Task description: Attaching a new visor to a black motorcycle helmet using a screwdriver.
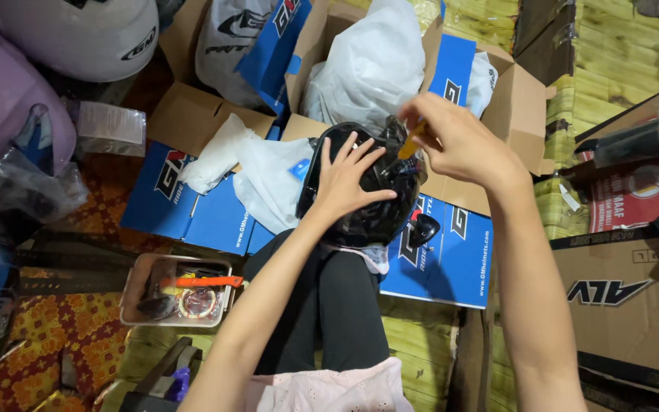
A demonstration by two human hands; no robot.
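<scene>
A glossy black helmet point(379, 206) rests on my knees, which are in dark trousers. My left hand point(347, 177) lies flat on its top with the fingers spread. At the helmet's upper right side, my right hand point(459, 141) grips a small orange-handled tool point(412, 140), probably a screwdriver, whose tip points down at the shell. A small black part point(423, 227) sticks out at the helmet's lower right.
Open blue-and-brown cardboard boxes point(451, 259) with white plastic bags point(371, 69) lie ahead. A small tray point(173, 291) of tools and parts sits at my left. White point(78, 34) and pink point(5, 99) helmets lie upper left. More cartons point(627, 305) stand right.
</scene>
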